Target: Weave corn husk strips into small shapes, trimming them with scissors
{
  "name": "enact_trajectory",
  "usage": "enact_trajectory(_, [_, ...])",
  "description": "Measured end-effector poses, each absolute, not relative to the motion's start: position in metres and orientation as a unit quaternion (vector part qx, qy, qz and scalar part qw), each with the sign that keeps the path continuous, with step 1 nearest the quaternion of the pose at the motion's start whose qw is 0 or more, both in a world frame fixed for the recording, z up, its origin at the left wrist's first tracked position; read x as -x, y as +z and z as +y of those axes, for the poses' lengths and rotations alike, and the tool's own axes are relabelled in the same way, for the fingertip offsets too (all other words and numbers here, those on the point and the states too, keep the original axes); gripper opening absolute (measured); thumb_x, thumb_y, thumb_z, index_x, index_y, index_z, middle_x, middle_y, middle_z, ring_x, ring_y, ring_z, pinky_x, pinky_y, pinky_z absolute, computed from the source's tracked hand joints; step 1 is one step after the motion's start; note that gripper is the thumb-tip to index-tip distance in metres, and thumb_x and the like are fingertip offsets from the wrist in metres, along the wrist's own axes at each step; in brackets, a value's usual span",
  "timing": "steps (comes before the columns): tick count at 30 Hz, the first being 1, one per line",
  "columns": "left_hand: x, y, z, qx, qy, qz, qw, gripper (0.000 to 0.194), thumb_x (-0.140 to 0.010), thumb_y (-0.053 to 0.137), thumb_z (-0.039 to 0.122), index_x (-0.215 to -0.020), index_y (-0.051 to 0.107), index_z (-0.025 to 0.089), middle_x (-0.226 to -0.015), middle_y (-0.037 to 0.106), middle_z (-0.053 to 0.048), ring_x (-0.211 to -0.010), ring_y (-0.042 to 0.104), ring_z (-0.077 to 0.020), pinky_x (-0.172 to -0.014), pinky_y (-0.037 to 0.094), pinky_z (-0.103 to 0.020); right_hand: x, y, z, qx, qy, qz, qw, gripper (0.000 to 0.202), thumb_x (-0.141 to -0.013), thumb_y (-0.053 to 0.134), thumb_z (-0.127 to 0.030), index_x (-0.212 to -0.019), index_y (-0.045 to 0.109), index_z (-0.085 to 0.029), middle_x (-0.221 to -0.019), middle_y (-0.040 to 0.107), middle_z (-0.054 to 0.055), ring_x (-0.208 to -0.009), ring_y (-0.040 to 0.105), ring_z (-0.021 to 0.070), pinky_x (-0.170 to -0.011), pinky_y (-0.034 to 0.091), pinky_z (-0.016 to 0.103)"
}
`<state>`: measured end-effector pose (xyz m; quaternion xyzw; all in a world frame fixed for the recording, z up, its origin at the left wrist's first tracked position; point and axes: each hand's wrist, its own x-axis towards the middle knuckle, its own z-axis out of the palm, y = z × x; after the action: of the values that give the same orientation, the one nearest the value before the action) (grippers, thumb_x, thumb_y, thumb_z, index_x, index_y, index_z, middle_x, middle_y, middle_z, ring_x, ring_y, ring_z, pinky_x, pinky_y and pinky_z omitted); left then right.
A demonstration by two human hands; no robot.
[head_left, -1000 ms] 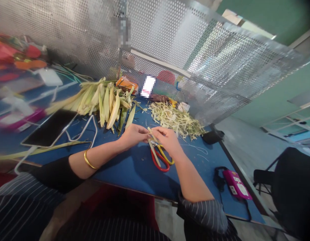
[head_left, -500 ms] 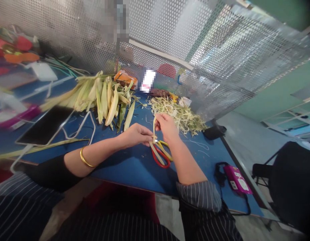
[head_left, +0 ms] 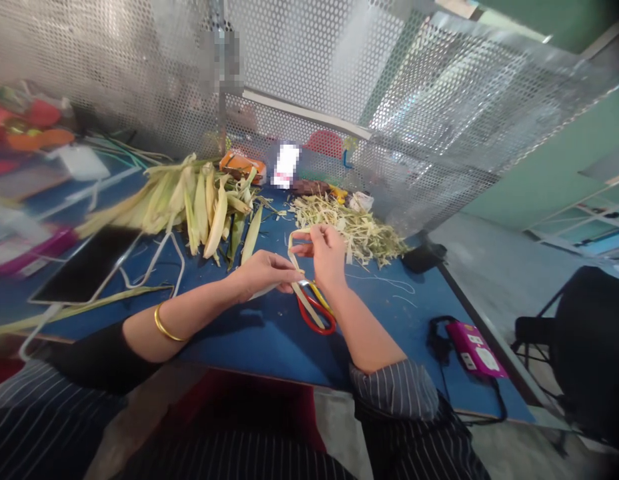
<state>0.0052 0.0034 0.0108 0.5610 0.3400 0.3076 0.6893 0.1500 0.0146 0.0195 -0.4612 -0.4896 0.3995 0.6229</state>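
Between my hands a pale corn husk strip (head_left: 292, 248) is bent over into a loop. My left hand (head_left: 267, 272) is closed, pinching the strip's lower part between thumb and fingers. Just above and to the right, my right hand (head_left: 325, 257) holds the upper end of the strip in a pinch. A length of husk hangs below my left fingertips, over the scissors (head_left: 315, 313) with red and yellow handles lying on the blue table (head_left: 249, 343). The scissors' blades are mostly hidden behind my hands.
Corn husks (head_left: 189, 200) lie heaped at the back left, and a pile of shredded husk (head_left: 359, 227) at the back right. A tablet on a stand (head_left: 84, 263) is at left. A pink box (head_left: 477, 350) sits at right. A perforated metal screen (head_left: 309, 60) bounds the back.
My right hand has drawn the strip's upper end over to the left, so it now bends in a wider loop. My left hand keeps its pinch. The view has shifted slightly.
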Motion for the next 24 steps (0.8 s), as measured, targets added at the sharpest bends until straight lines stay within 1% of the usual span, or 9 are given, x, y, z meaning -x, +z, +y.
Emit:
enact_trajectory(3, [-0.009,0.007,0.000,-0.566,0.310,0.360,0.674,0.024,-0.063,0.077,0.033,-0.071,0.073,0.010,-0.064,0.066,-0.006,-0.056,0.059,-0.0114,-0.060,0.050,-0.025,-0.141,0.018,0.009,0.420,0.392,-0.536,0.618,0.018,-0.090,0.046,-0.040,-0.086,0.044,-0.022,-0.081,0.071,0.001,-0.062,0.069,0.0125,-0.058,0.054,0.025])
enact_trajectory(5, [-0.012,0.007,-0.002,-0.544,0.313,0.367,0.687,0.021,-0.064,0.077,0.030,-0.066,0.072,0.010,-0.060,0.065,-0.005,-0.053,0.057,-0.0102,-0.058,0.049,-0.024,-0.140,0.021,0.007,0.403,0.370,-0.564,0.619,0.017,-0.091,0.044,-0.039,-0.088,0.043,-0.023,-0.083,0.071,0.001,-0.070,0.069,0.0129,-0.068,0.055,0.029])
enact_trajectory(8, [-0.012,0.014,-0.001,-0.505,0.351,0.370,0.696,0.015,-0.066,0.075,0.024,-0.061,0.070,0.010,-0.059,0.064,-0.005,-0.050,0.053,-0.0071,-0.055,0.045,-0.021,-0.152,0.032,0.004,0.422,0.298,-0.619,0.592,0.017,-0.092,0.044,-0.039,-0.096,0.046,-0.023,-0.092,0.070,0.003,-0.080,0.068,0.0137,-0.075,0.052,0.031])
enact_trajectory(10, [-0.008,0.018,0.002,-0.485,0.381,0.365,0.697,0.014,-0.067,0.075,0.023,-0.061,0.070,0.011,-0.059,0.064,-0.004,-0.048,0.050,-0.0061,-0.052,0.042,-0.020,-0.165,0.040,0.000,0.455,0.226,-0.683,0.525,0.021,-0.090,0.048,-0.039,-0.104,0.051,-0.023,-0.096,0.069,0.005,-0.087,0.065,0.0150,-0.078,0.050,0.031])
enact_trajectory(11, [-0.005,0.020,0.005,-0.474,0.393,0.361,0.700,0.014,-0.067,0.075,0.023,-0.062,0.070,0.011,-0.058,0.063,-0.004,-0.048,0.050,-0.0061,-0.050,0.041,-0.020,-0.172,0.043,-0.002,0.468,0.190,-0.727,0.466,0.022,-0.088,0.052,-0.038,-0.105,0.054,-0.023,-0.096,0.069,0.004,-0.089,0.064,0.0160,-0.081,0.048,0.032])
enact_trajectory(14, [0.000,0.019,0.012,-0.448,0.411,0.348,0.714,0.014,-0.066,0.076,0.023,-0.063,0.070,0.011,-0.054,0.061,-0.002,-0.047,0.049,-0.0065,-0.048,0.039,-0.020,-0.187,0.045,-0.009,0.460,0.131,-0.825,0.301,0.014,-0.086,0.057,-0.034,-0.093,0.062,-0.023,-0.089,0.070,0.002,-0.085,0.062,0.0162,-0.083,0.042,0.032])
enact_trajectory(16, [0.000,0.015,0.014,-0.443,0.405,0.338,0.725,0.015,-0.065,0.077,0.023,-0.063,0.069,0.011,-0.056,0.062,-0.002,-0.047,0.049,-0.0063,-0.046,0.037,-0.020,-0.192,0.040,-0.012,0.452,0.105,-0.850,0.251,0.011,-0.087,0.056,-0.030,-0.086,0.064,-0.022,-0.085,0.070,0.000,-0.080,0.061,0.0154,-0.086,0.039,0.033])
enact_trajectory(18, [-0.002,0.011,0.014,-0.442,0.390,0.331,0.737,0.015,-0.064,0.078,0.023,-0.064,0.069,0.011,-0.059,0.064,-0.003,-0.048,0.050,-0.0062,-0.046,0.036,-0.019,-0.194,0.033,-0.012,0.452,0.073,-0.855,0.243,0.014,-0.089,0.054,-0.027,-0.083,0.065,-0.022,-0.082,0.070,0.000,-0.077,0.060,0.0151,-0.086,0.037,0.033])
enact_trajectory(24, [-0.006,0.007,0.013,-0.412,0.392,0.356,0.741,0.010,-0.062,0.078,0.015,-0.064,0.069,0.010,-0.058,0.064,-0.003,-0.048,0.052,-0.0058,-0.048,0.040,-0.019,-0.192,0.019,-0.006,0.496,-0.035,-0.823,0.276,0.019,-0.091,0.049,-0.023,-0.083,0.065,-0.022,-0.082,0.070,0.001,-0.078,0.060,0.0161,-0.087,0.034,0.034])
